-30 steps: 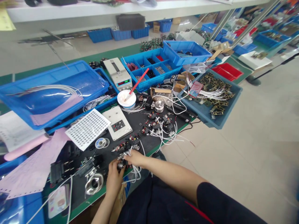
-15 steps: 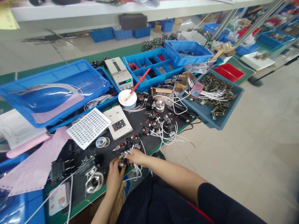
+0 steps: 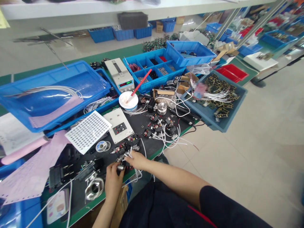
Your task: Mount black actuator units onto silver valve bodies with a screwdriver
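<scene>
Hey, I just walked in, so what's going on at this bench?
A person is working with both bare hands at the bench's near edge. The left hand touches a silver metal part, and the right hand is at some white cables beside it; the exact grips are hidden. More wired black parts lie farther along. Behind, a red stick leans in a white tub.

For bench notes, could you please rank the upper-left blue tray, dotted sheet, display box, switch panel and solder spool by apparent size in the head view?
Upper-left blue tray
Dotted sheet
Display box and switch panel: too alike to rank
Solder spool
</scene>
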Available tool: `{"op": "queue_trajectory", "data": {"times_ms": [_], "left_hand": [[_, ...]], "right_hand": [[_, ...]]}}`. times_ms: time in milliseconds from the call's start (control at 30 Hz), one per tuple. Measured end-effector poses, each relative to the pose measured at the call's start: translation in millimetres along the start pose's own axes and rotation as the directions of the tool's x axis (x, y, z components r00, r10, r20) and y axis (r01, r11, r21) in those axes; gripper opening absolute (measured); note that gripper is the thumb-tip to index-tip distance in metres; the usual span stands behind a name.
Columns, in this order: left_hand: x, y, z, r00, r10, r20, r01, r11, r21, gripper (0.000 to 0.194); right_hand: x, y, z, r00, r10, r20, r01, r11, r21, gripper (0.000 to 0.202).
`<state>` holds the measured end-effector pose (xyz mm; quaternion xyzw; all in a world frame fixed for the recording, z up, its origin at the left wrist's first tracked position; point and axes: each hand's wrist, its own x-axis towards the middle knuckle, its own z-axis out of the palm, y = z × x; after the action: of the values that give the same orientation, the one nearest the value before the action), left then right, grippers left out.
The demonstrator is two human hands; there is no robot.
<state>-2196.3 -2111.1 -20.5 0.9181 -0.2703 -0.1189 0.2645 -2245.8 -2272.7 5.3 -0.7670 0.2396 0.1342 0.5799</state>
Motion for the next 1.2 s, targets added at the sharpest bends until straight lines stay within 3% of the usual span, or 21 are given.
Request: {"op": "queue_trajectory", "data": {"times_ms": [333, 533, 733, 1000, 1200], "left_hand": [[2, -5, 3.8, 0.996, -0.012, 0.083, 0.008, 0.999, 0.048, 0.034], [-3, -11, 7.3, 0.991, 0.009, 0.131, -0.02, 0.997, 0.081, 0.036], [-5, -16, 12.9, 0.994, 0.035, 0.106, -0.049, 0.99, 0.136, 0.034], [-11, 8, -1.4, 0.968, -0.042, 0.249, -0.046, 0.94, 0.338, 0.028], [-15, 14, 1.9, 0.973, -0.023, 0.229, -0.07, 0.918, 0.389, 0.026]], "right_hand": [[11, 22, 9, 0.993, 0.011, 0.121, -0.031, 0.986, 0.167, 0.022], [10, 22, 3, 0.987, 0.103, 0.123, -0.111, 0.992, 0.053, 0.023], [6, 13, -9, 0.982, 0.166, 0.092, -0.159, 0.984, -0.082, 0.021], [5, 11, -10, 0.974, 0.222, 0.031, -0.211, 0.956, -0.206, 0.029], [6, 19, -11, 0.984, 0.177, -0.02, -0.178, 0.962, -0.208, 0.035]]}}
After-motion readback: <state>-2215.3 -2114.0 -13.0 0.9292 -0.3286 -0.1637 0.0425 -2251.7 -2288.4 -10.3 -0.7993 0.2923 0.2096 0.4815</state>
